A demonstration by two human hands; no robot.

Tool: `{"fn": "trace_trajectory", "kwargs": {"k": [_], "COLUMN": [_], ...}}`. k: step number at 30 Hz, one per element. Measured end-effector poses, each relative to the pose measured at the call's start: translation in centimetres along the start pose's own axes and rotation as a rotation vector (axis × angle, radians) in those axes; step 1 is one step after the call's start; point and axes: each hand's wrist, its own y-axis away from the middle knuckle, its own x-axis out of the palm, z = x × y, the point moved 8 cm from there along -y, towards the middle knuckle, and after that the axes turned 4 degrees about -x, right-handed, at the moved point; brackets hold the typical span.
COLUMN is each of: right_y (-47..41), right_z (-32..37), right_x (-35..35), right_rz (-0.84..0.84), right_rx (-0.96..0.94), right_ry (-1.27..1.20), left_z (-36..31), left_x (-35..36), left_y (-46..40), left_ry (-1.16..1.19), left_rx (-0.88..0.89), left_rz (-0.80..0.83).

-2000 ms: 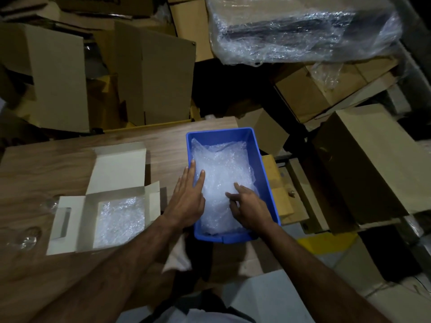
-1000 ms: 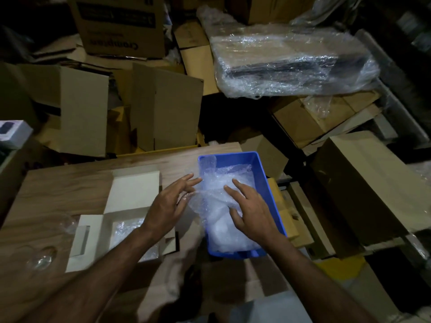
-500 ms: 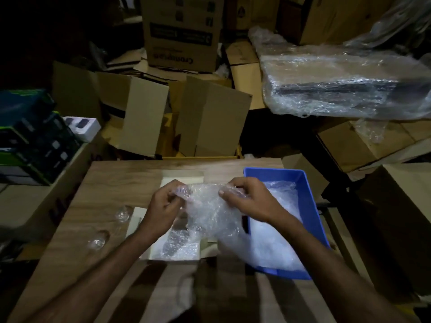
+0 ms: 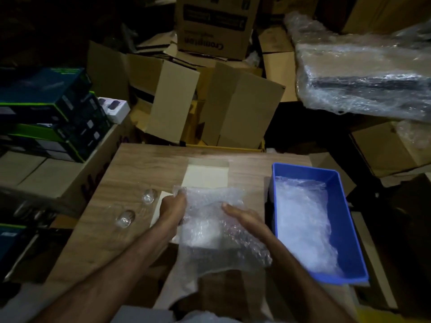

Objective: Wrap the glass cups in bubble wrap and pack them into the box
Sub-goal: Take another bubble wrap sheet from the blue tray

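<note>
Gripping one edge of a bubble wrap sheet point(image 4: 210, 220), the left hand point(image 4: 173, 206) curls around it while the right hand point(image 4: 242, 216) lies flat and open on top. The sheet has just left the blue bin point(image 4: 349, 231) and now hangs over the white box point(image 4: 205, 176), ready for wrapping. Two glass cups point(image 4: 126, 219) wait unwrapped just left.

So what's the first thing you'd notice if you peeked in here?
Probably the crinkly bubble wrap sheet held up by both hands, the left hand gripping its far corner, the right hand under it. Next, the bright blue bin at the table's right edge, and two glass cups to the left.
</note>
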Motion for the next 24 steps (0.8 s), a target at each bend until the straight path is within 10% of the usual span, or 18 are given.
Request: {"fn": "trace_trajectory", "kwargs": {"k": [8, 16, 24], "right_y": [-0.6, -1.2, -1.3], "right_z": [1.5, 1.7, 3.1], "right_x": [-1.6, -1.6, -0.1], "right_rz": [-0.118, -0.073, -0.106], "right_rx": [-0.389, -0.283, -0.366], "right_ry": [0.267, 0.407, 0.716], "left_z": [1.9, -1.3, -2.6], "left_x": [-0.9, -2.8, -3.1], "left_y": [-2.4, 1.3, 1.4], "left_ry": [0.133, 0.094, -0.058], "left_rx": [-0.105, 0.224, 0.380], "left_rz": [0.279, 0.745, 0.635]}}
